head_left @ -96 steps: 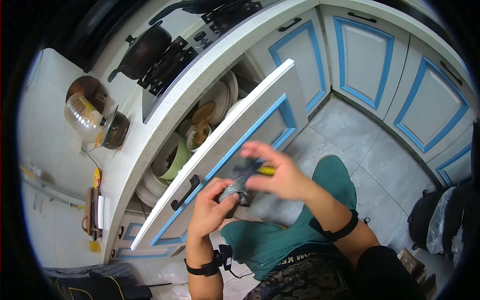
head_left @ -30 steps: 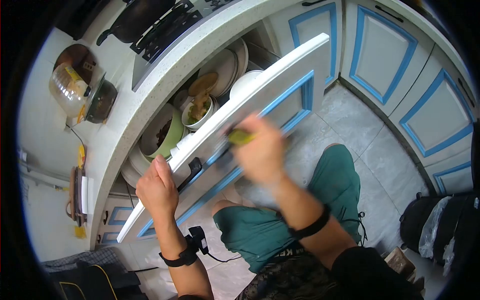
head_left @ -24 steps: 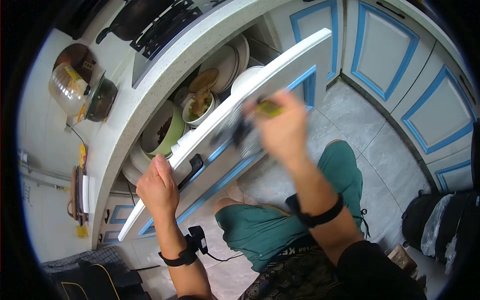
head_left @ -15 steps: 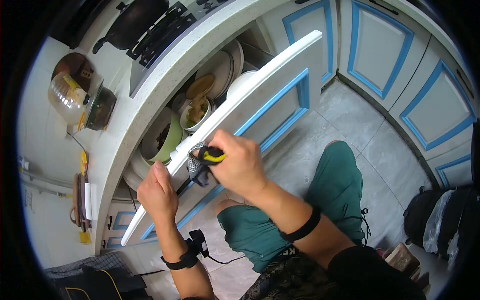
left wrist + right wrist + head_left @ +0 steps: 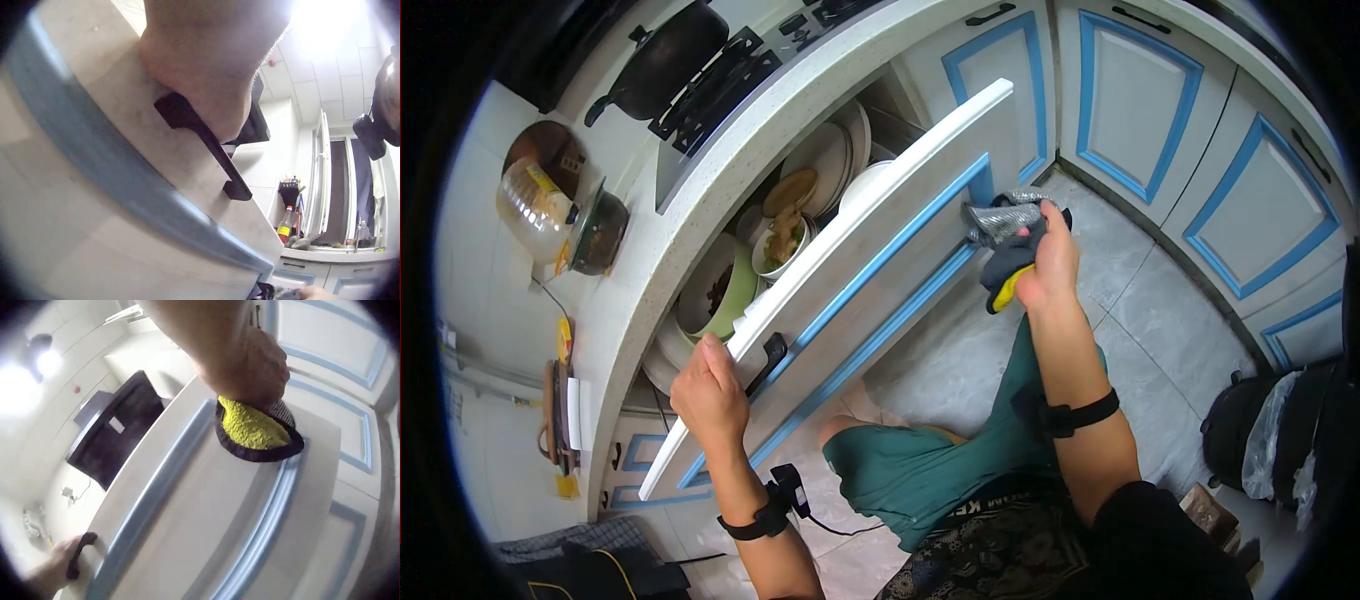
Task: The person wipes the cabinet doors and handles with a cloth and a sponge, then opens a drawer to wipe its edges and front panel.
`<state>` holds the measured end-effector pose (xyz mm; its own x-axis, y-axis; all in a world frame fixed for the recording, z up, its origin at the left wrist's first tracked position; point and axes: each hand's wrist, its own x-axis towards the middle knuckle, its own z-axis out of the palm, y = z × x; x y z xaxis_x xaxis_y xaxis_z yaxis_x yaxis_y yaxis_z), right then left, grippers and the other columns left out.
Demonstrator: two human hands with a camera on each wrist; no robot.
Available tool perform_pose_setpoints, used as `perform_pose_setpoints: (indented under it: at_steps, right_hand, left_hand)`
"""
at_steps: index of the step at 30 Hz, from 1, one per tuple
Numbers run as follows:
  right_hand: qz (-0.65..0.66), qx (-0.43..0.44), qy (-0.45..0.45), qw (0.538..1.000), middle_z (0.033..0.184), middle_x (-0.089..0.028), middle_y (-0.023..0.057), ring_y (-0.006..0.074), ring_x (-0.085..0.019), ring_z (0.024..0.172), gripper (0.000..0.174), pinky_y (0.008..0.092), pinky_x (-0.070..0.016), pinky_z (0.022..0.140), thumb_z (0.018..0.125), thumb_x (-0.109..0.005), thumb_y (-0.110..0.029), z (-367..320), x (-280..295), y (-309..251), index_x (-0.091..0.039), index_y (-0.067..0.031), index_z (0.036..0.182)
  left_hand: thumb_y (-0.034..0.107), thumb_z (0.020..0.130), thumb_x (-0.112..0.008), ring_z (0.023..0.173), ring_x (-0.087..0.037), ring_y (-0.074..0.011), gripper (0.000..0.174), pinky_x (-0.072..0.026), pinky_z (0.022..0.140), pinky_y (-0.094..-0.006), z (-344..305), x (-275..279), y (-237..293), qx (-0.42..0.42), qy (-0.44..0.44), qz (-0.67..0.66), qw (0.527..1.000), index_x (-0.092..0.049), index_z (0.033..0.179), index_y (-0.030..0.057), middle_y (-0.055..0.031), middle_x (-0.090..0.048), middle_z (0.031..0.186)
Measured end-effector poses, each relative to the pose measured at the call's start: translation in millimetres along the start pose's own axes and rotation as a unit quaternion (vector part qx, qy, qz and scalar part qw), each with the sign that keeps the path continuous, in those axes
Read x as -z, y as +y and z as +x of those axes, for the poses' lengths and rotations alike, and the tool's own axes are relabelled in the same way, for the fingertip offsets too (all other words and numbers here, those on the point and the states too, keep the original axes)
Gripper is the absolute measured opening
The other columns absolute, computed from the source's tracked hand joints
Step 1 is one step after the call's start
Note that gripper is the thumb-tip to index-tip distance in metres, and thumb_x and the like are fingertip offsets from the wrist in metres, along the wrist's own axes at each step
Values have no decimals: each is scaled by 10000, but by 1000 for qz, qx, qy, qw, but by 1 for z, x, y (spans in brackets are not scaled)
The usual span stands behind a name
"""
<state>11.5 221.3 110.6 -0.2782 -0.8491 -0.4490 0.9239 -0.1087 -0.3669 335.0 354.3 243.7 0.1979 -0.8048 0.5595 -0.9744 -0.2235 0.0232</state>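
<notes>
A pulled-out white drawer front [image 5: 900, 260] with blue trim stands before me. My left hand [image 5: 712, 395] grips its upper edge at the left end, beside the black handle [image 5: 770, 360]. My right hand [image 5: 1055, 265] holds a bunched cleaning cloth [image 5: 1005, 225], grey mesh with dark and yellow parts, against the blue trim at the right end. In the right wrist view the cloth's yellow fuzzy side [image 5: 253, 428] shows, bordered in black. Inside the drawer are a green bowl [image 5: 745, 295], a small bowl of food [image 5: 783, 245] and several plates [image 5: 820, 165].
Above the drawer runs the countertop [image 5: 735, 165], with a black pot [image 5: 675, 50] by the stove. Blue-trimmed cabinets [image 5: 1140, 110] line the right. A black bag [image 5: 1230, 430] sits on the tiled floor, and my knees are under the drawer front.
My left hand has gone from the cloth to the drawer's edge and stays there. My right hand has swept the cloth back and forth across the front, lastly from the handle to the right end.
</notes>
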Motion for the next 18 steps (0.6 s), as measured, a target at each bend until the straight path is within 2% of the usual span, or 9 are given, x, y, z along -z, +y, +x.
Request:
perform_pose_setpoints:
  at_steps: [4,5,8,12,13,18]
  right_hand:
    - [48,-14,-84,995,840,-614,26,150,-581,701,227,322,-505,638,970,-600,-327,-41,-38,-2,-626,-102,975]
    - [86,-28,-132,987,840,-625,35,169,-609,740,231,334,-517,677,972,-593,-345,-42,-42,-2,-621,-116,956]
    - [142,-27,-146,979,844,-632,42,186,-628,761,202,352,-523,699,963,-589,-316,-52,-54,-12,-615,-116,949]
    - [47,-25,-160,986,850,-641,62,192,-637,781,72,358,-536,736,894,-641,-160,-46,-44,-3,-613,-104,930]
    - [16,-7,-165,986,881,-662,61,173,-649,788,111,337,-544,722,868,-684,-115,-50,-43,0,-627,-82,957]
    - [-103,-55,-276,954,921,-691,30,143,-670,816,191,287,-542,734,868,-733,-109,-80,-42,3,-661,-29,1026]
  left_hand:
    - [365,1053,-355,658,-580,-427,513,-440,613,-486,0,2,1,-6,-1,-1,1000,-613,746,45,-195,-590,665]
    - [364,1053,-355,658,-580,-427,513,-440,614,-486,0,1,1,-6,2,-1,1000,-611,745,44,-195,-590,665]
    - [363,1052,-358,660,-581,-426,510,-439,616,-486,0,2,2,-7,1,0,1000,-613,748,44,-196,-591,670]
    - [364,1050,-363,663,-580,-428,501,-437,615,-486,0,-1,-3,-11,5,5,1000,-623,767,42,-199,-590,673]
    - [365,1050,-363,664,-579,-430,500,-436,615,-486,0,0,-2,-8,5,1,1000,-625,772,42,-201,-588,672]
    - [371,1049,-367,664,-571,-436,495,-429,613,-485,-1,2,2,14,-10,-11,1000,-629,789,41,-208,-581,674]
